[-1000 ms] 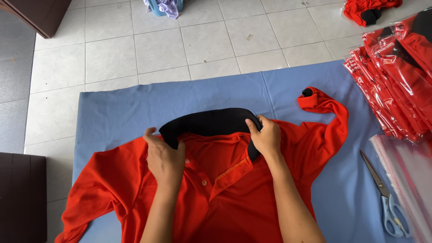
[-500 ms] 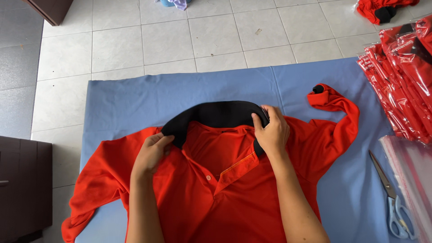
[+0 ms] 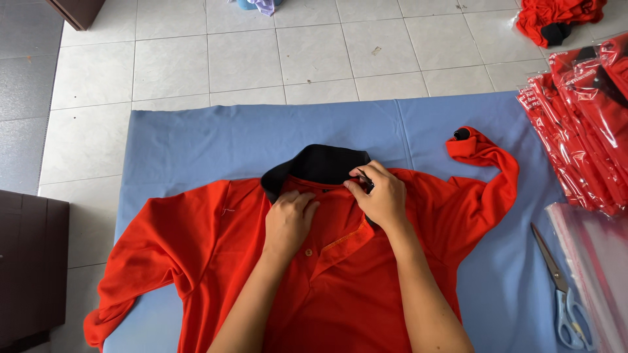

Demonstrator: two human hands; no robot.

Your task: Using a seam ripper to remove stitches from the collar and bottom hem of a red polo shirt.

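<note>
Shirt (image 3: 216, 261) flat on the blue cloth (image 3: 196, 140) — collar-straightening underway. Left hand (image 3: 288, 222) presses the placket, fingers curled, gripping nothing; right hand (image 3: 383, 196) pinches the collar (image 3: 320, 163). Next, likely, an even smoothing tug.

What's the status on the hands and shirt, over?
Left hand flat on red shirt. Right hand pinching black collar. Scissors lie apart.

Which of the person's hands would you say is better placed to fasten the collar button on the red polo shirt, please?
Probably the right hand: its fingertips already pinch the black collar at the placket top. The left hand lies flat on the red polo shirt, steadying it.
</note>
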